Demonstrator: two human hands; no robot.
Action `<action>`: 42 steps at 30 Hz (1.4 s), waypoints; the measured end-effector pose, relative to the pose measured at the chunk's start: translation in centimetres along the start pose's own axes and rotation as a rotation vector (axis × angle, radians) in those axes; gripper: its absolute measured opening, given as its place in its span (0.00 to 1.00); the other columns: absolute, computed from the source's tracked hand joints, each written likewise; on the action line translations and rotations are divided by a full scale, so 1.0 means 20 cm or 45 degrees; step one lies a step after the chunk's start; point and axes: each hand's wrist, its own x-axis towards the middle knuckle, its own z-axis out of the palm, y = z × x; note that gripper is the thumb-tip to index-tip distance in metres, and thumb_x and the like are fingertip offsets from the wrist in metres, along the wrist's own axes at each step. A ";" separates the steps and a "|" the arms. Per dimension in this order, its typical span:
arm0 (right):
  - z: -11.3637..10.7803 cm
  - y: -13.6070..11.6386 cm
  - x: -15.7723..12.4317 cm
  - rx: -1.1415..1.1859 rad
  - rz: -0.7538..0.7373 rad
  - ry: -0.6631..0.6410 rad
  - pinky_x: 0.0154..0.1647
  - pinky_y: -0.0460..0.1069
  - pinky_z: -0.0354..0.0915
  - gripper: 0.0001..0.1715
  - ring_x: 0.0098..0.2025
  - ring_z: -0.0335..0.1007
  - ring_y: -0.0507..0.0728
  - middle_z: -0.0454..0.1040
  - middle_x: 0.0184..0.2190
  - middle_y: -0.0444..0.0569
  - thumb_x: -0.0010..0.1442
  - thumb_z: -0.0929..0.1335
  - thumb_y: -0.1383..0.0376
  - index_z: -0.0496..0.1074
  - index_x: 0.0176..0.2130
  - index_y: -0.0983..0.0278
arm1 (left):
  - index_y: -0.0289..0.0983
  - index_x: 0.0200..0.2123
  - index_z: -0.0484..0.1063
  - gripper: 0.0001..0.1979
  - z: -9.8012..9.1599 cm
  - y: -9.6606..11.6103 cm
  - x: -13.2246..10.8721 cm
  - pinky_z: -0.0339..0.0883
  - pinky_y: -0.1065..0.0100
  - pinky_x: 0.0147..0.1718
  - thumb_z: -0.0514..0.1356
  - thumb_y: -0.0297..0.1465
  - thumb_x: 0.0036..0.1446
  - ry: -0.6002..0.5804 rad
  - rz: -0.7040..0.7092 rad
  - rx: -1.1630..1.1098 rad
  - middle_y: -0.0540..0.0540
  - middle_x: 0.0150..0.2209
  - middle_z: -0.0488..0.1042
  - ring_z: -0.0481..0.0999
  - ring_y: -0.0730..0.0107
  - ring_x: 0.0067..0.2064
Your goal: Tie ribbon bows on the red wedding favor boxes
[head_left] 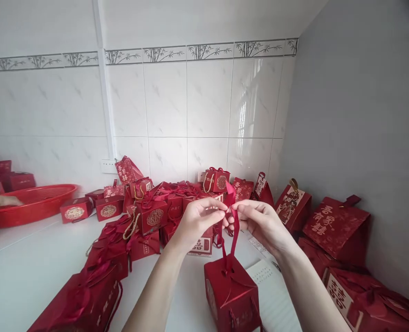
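In the head view, a red gift box point(230, 290) stands before me at the table's front, with a red ribbon point(235, 235) rising from the slots in its folded top. My left hand point(204, 221) pinches the ribbon above the box between thumb and fingers. Close against it, my right hand point(256, 223) pinches the ribbon too, at about the same height. Where the ribbon crosses between the fingertips is partly hidden. Dark red cords hang on the box's front side.
Many red gift boxes point(152, 216) with bows crowd the white table point(17, 281) toward the tiled wall. More red boxes point(339, 226) line the right side. A lined notebook point(271, 295) lies beside my box. At left, another person's hand point(3, 201) is at a red plastic basket point(34, 205).
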 end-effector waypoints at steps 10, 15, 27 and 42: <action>0.04 0.02 -0.03 -0.274 -0.237 0.252 0.36 0.50 0.73 0.23 0.30 0.77 0.54 0.78 0.27 0.45 0.49 0.74 0.60 0.67 0.43 0.63 | 0.38 0.46 0.68 0.15 0.06 -0.01 0.00 0.73 0.73 0.31 0.63 0.33 0.55 0.327 0.117 0.372 0.50 0.29 0.74 0.78 0.71 0.30; 0.03 0.00 -0.06 -0.274 -0.186 0.209 0.33 0.49 0.73 0.21 0.29 0.76 0.54 0.79 0.26 0.45 0.48 0.75 0.60 0.70 0.41 0.63 | 0.37 0.42 0.71 0.12 0.09 0.02 -0.02 0.73 0.73 0.26 0.63 0.33 0.54 0.356 0.147 0.443 0.48 0.31 0.76 0.78 0.69 0.28; 0.03 -0.01 -0.08 -0.357 -0.311 0.257 0.23 0.45 0.69 0.10 0.21 0.70 0.50 0.75 0.21 0.44 0.53 0.72 0.59 0.74 0.28 0.64 | 0.37 0.30 0.73 0.07 0.10 0.03 -0.05 0.72 0.72 0.29 0.64 0.35 0.54 0.348 0.179 0.514 0.48 0.30 0.77 0.77 0.69 0.31; 0.04 -0.01 -0.12 -0.344 -0.617 0.468 0.28 0.43 0.64 0.04 0.28 0.65 0.48 0.73 0.27 0.41 0.55 0.72 0.61 0.76 0.30 0.58 | 0.37 0.31 0.69 0.11 0.10 0.08 -0.09 0.68 0.74 0.27 0.63 0.39 0.55 0.233 0.033 0.397 0.52 0.23 0.67 0.71 0.72 0.29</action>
